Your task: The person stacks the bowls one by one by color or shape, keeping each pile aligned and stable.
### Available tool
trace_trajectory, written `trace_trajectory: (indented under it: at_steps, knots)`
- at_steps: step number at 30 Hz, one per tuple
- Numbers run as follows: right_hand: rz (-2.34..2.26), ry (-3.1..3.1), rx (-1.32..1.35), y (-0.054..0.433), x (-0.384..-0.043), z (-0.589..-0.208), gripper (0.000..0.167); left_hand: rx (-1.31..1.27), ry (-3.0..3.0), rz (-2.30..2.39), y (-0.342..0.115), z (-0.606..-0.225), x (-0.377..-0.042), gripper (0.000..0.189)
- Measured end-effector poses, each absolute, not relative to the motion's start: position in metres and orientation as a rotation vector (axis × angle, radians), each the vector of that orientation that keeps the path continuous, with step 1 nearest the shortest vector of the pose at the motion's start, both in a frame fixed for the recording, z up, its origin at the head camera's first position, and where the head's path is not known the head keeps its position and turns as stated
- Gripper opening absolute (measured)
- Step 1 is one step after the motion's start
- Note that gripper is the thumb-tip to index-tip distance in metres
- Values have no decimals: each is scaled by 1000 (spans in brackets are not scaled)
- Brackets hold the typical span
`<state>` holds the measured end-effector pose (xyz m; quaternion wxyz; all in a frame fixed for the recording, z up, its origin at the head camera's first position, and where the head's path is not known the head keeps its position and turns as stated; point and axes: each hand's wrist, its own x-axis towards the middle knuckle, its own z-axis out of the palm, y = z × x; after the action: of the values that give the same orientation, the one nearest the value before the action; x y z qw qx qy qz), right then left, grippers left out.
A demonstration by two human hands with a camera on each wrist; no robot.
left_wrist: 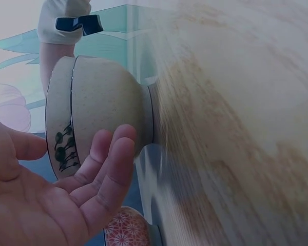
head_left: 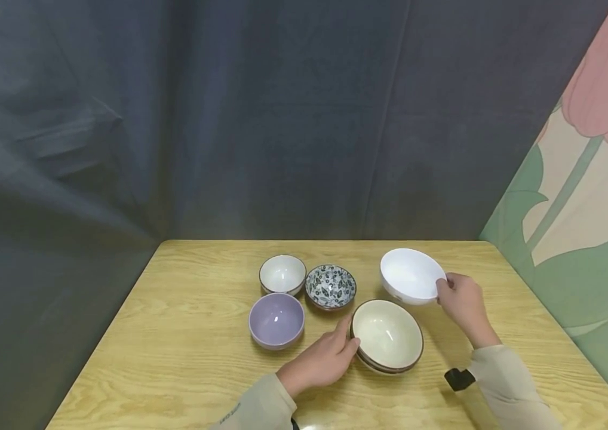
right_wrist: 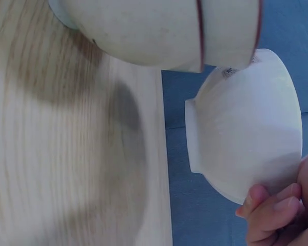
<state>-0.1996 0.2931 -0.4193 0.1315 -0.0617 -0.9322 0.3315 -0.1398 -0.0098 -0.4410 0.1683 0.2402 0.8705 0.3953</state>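
Note:
My right hand (head_left: pixel 462 304) pinches the near right rim of a white bowl (head_left: pixel 411 276), thumb near its inside and fingers beneath. The right wrist view shows this white bowl (right_wrist: pixel 251 128) held off the wooden table, with a small printed mark on its outside. Two cream bowls with brown rims (head_left: pixel 388 335) stand stacked at the front right. Against the stack's left side rests my left hand (head_left: pixel 322 358), its fingers loosely bent. In the left wrist view, the thumb meets the rim and the fingers lie along the cream bowls (left_wrist: pixel 105 97), near a dark green leaf pattern.
Left of the stack are a purple bowl (head_left: pixel 277 321), a white bowl with a dark rim (head_left: pixel 282 275) and a blue-and-white floral bowl (head_left: pixel 331 286). A red-patterned bowl side (left_wrist: pixel 126 228) shows low in the left wrist view. A dark curtain (head_left: pixel 282 119) hangs behind the table (head_left: pixel 186 334).

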Motion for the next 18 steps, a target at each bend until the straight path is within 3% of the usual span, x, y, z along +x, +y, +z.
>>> trace_trajectory:
  at_steps: [18]
  knots:
    - [952,-2668,-127,286,-172,-394,41,721,2478,1166,-10,-440,-142,67]
